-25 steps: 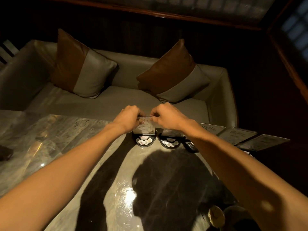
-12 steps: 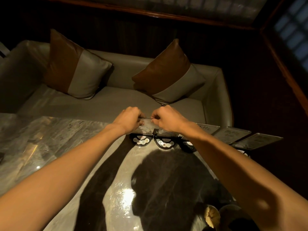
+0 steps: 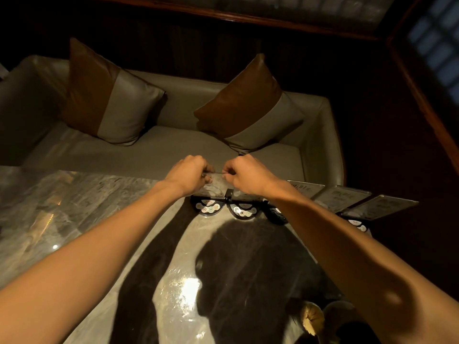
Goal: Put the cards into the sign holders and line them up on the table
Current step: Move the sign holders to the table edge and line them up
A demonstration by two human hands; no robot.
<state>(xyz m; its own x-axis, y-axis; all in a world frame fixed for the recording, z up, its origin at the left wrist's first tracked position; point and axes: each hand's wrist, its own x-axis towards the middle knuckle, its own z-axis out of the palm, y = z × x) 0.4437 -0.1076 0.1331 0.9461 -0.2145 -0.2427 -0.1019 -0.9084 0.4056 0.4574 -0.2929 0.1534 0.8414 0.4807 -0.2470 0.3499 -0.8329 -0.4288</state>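
A row of clear sign holders on black half-round bases runs along the far edge of the marble table (image 3: 74, 219). The leftmost sign holder (image 3: 213, 191) stands between my hands. My left hand (image 3: 188, 173) pinches its upper left corner and my right hand (image 3: 244, 173) pinches the upper right, both fingers closed on the top edge where a card (image 3: 216, 173) sits in the slot. A second holder (image 3: 243, 209) stands just right of it, partly under my right wrist. Further right, three holders (image 3: 345, 196) with cards lean in line.
A grey sofa (image 3: 173, 150) with two brown-and-grey cushions (image 3: 109, 95) sits behind the table. Dark wood wall and floor lie to the right. A small golden object (image 3: 313, 319) rests at the table's near right corner.
Both hands stayed on the leftmost holder's top edge; the card appears lower in the holder than a second ago. The camera view shifted slightly.
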